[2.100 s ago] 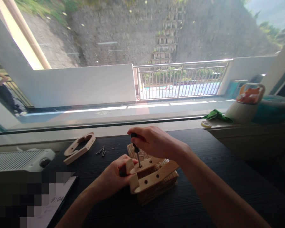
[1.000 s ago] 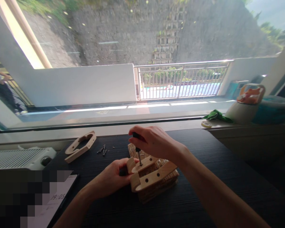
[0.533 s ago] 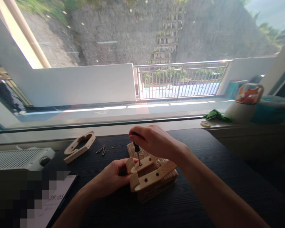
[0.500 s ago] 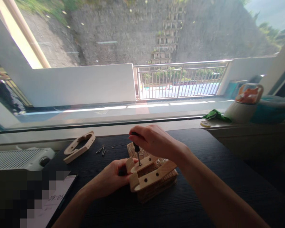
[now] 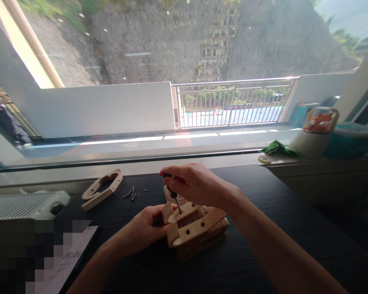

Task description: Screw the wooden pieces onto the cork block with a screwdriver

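My right hand (image 5: 196,185) is closed round the black handle of a small screwdriver (image 5: 174,197). Its tip stands on the upper of two flat wooden pieces (image 5: 193,225) that lie on a woven block (image 5: 202,243) on the dark table (image 5: 263,228). My left hand (image 5: 141,230) grips the left end of the wooden assembly and steadies it. Both hands meet at the assembly in the middle of the view.
A loose cut-out wooden piece (image 5: 101,188) lies at the back left, with several small screws (image 5: 130,193) beside it. A phone (image 5: 67,261) lies at the near left, a white radiator (image 5: 24,204) beyond it. On the sill at right sit a green cloth (image 5: 277,148) and a white pot (image 5: 313,139).
My right hand has turned on the screwdriver handle, fingers shifting a little left. The left hand and the wooden assembly have stayed in place.
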A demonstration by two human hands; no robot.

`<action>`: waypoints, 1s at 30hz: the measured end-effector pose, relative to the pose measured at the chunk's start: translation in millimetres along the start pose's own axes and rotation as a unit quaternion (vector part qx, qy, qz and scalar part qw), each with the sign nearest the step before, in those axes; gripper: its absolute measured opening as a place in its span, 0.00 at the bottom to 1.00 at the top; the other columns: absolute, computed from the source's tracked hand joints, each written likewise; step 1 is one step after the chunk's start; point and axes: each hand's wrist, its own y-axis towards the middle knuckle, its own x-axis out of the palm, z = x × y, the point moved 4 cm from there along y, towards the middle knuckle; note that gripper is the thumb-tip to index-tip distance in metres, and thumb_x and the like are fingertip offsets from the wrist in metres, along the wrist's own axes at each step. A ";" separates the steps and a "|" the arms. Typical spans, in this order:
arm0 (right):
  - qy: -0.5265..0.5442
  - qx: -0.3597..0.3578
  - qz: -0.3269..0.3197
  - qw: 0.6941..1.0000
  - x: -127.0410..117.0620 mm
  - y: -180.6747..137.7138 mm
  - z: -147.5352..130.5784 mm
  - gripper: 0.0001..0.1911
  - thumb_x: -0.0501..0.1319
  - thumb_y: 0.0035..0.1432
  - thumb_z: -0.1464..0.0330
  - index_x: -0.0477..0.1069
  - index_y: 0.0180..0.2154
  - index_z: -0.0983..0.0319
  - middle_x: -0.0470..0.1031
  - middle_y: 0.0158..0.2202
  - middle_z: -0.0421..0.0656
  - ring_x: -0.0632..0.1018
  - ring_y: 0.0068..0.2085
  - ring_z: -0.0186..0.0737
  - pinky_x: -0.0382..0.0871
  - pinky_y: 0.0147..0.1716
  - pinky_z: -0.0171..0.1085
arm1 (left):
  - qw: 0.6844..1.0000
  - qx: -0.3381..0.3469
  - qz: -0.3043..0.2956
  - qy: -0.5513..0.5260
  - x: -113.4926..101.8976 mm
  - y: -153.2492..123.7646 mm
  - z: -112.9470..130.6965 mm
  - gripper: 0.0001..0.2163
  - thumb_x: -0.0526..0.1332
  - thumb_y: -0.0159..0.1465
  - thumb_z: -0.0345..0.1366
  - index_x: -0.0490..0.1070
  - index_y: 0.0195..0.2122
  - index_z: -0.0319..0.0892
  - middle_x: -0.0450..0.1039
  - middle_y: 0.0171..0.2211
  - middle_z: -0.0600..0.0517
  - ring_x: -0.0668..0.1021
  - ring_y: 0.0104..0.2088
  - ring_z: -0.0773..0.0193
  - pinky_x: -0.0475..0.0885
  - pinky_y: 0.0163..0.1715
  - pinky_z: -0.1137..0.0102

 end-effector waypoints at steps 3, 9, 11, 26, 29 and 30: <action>0.003 0.000 0.002 1.000 -1.4 0.2 1.6 0.13 0.52 0.61 0.67 0.71 0.42 0.61 0.70 0.26 0.38 0.65 0.25 0.28 0.50 0.26 0.31 | 1.000 -0.002 0.000 0.007 0.0 0.2 1.9 0.12 0.60 0.57 0.36 0.71 0.41 0.37 0.74 0.38 0.51 0.73 0.42 0.57 0.67 0.43 0.71; -0.005 0.003 0.007 1.000 -4.5 -1.3 6.3 0.12 0.53 0.60 0.64 0.72 0.40 0.62 0.68 0.24 0.37 0.63 0.24 0.27 0.50 0.25 0.30 | 1.000 -0.001 -0.003 0.005 0.9 0.2 3.2 0.13 0.60 0.58 0.38 0.71 0.41 0.37 0.74 0.39 0.51 0.73 0.43 0.57 0.67 0.44 0.70; -0.004 0.011 0.012 1.000 -5.4 -1.6 8.5 0.12 0.54 0.60 0.62 0.72 0.38 0.61 0.68 0.23 0.36 0.63 0.24 0.27 0.50 0.24 0.30 | 1.000 0.001 -0.006 -0.002 1.1 -0.1 2.5 0.13 0.60 0.58 0.38 0.70 0.42 0.37 0.74 0.39 0.51 0.73 0.44 0.57 0.67 0.45 0.70; 0.001 -0.042 0.005 0.999 -4.4 -0.1 1.1 0.11 0.52 0.60 0.68 0.72 0.39 0.62 0.70 0.26 0.38 0.64 0.26 0.28 0.51 0.27 0.30 | 1.000 0.010 -0.005 0.012 -0.2 -0.7 1.1 0.14 0.59 0.58 0.41 0.71 0.39 0.36 0.74 0.40 0.50 0.73 0.42 0.56 0.67 0.44 0.68; -0.001 -0.028 0.005 1.000 -5.9 -0.5 3.3 0.12 0.52 0.61 0.66 0.73 0.40 0.62 0.71 0.26 0.38 0.65 0.26 0.28 0.51 0.27 0.31 | 1.000 0.003 -0.005 0.008 -0.3 -0.8 0.0 0.13 0.60 0.57 0.42 0.71 0.37 0.37 0.74 0.40 0.50 0.73 0.43 0.55 0.67 0.44 0.69; -0.004 -0.016 0.006 1.000 -6.3 -0.6 5.5 0.13 0.52 0.61 0.66 0.73 0.39 0.62 0.70 0.26 0.38 0.65 0.26 0.28 0.50 0.26 0.31 | 1.000 -0.002 -0.006 0.009 -0.3 -0.7 -1.1 0.14 0.60 0.57 0.43 0.71 0.38 0.37 0.74 0.39 0.50 0.72 0.44 0.55 0.67 0.44 0.69</action>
